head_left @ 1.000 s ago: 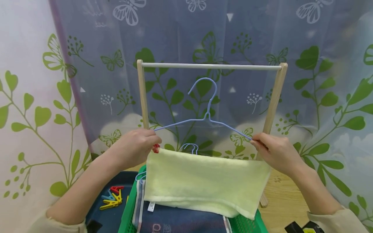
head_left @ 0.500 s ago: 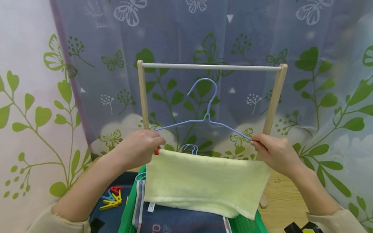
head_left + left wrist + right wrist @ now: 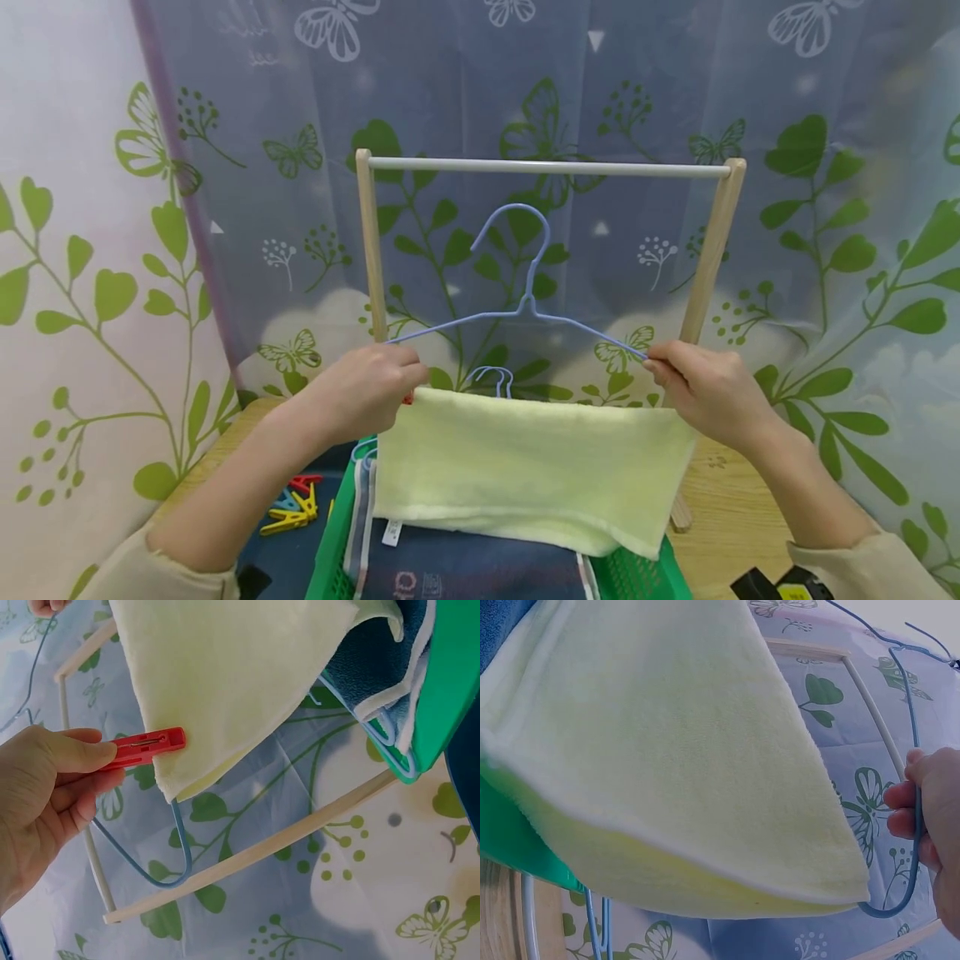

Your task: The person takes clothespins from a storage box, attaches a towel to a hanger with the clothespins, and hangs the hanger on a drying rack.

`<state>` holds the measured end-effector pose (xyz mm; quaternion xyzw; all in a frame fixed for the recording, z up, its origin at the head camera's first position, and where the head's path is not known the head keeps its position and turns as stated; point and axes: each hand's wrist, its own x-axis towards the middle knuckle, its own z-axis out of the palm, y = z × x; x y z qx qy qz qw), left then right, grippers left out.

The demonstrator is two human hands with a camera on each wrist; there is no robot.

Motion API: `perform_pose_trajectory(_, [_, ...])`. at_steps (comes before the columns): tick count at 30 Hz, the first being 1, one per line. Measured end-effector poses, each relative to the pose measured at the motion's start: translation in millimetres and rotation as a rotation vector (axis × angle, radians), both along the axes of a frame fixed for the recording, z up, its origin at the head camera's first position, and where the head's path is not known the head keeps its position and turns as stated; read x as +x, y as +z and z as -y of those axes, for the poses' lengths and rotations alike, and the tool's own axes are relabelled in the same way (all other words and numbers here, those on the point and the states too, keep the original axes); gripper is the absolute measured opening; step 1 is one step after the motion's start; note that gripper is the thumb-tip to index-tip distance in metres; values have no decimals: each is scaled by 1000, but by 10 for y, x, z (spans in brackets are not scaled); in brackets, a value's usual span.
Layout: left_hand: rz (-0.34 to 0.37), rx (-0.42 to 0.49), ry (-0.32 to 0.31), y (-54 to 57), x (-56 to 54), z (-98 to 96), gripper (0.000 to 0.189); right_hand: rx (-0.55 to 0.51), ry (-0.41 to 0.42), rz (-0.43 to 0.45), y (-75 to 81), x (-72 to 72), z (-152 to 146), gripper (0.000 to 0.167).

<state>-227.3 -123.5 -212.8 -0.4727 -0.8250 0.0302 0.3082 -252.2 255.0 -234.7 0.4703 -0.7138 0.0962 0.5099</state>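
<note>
A pale yellow towel (image 3: 525,475) hangs folded over the lower bar of a blue clothes hanger (image 3: 527,307), held up before me with its hook upward. My left hand (image 3: 360,387) pinches a red clothespin (image 3: 165,742) between thumb and fingers. Its tip lies over the towel's upper left edge in the left wrist view; from the head it mostly hides behind my fingers. At the other end, my right hand (image 3: 716,392) grips the hanger's right arm, the wire passing between thumb and fingers in the right wrist view.
Behind stands a wooden rack with a white rail (image 3: 547,168). Below the towel, a green basket (image 3: 330,542) holds a dark blue towel (image 3: 465,567) and more hangers (image 3: 495,379). A dark tray (image 3: 277,562) with several clothespins (image 3: 296,508) lies at left, on a wooden table (image 3: 738,500).
My left hand has shifted slightly right along the towel's top edge with the red clothespin. The hanger's hook has tipped a little to the left; my right hand keeps its grip.
</note>
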Motion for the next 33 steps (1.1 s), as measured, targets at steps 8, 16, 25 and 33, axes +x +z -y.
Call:
perform_pose_trajectory(8, [-98, 12, -80, -105, -57, -2, 18, -14, 17, 5, -12, -21, 3, 42])
perform_pose_trajectory(16, [-147, 15, -69, -146, -95, 14, 19, -20, 2, 24, -21, -22, -7, 43])
perform_pose_trajectory(25, [-261, -66, -25, -194, -120, 31, 16, -26, -18, 15, -21, -21, 14, 43])
perform_pose_trajectory(33, [-214, 11, -40, -148, -58, 91, 20, -35, -3, 11, 14, -18, 33, 42])
